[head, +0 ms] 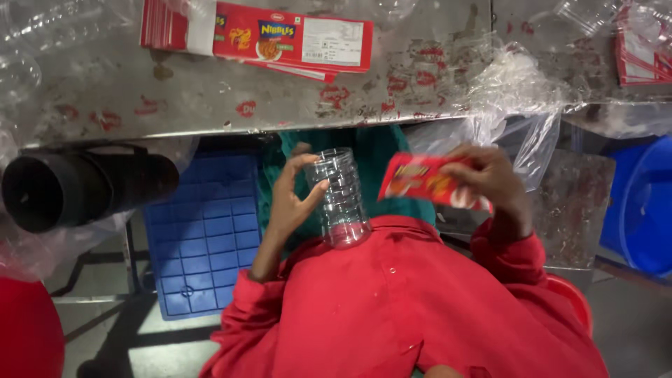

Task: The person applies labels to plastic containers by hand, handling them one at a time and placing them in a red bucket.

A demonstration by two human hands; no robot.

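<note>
At frame centre, the left hand [290, 199] grips a clear jar [341, 199]; the right hand [490, 178] pinches a red label [420, 182]. Better to hold the jar steady and bring the label straight.

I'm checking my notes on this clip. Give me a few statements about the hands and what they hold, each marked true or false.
1. The left hand grips a clear ribbed plastic jar. True.
2. The right hand holds a blue lid. False: it holds a red printed label.
3. A stack of red labels lies on the metal table. True.
4. The jar stands on the table. False: it is held above the lap.
</note>
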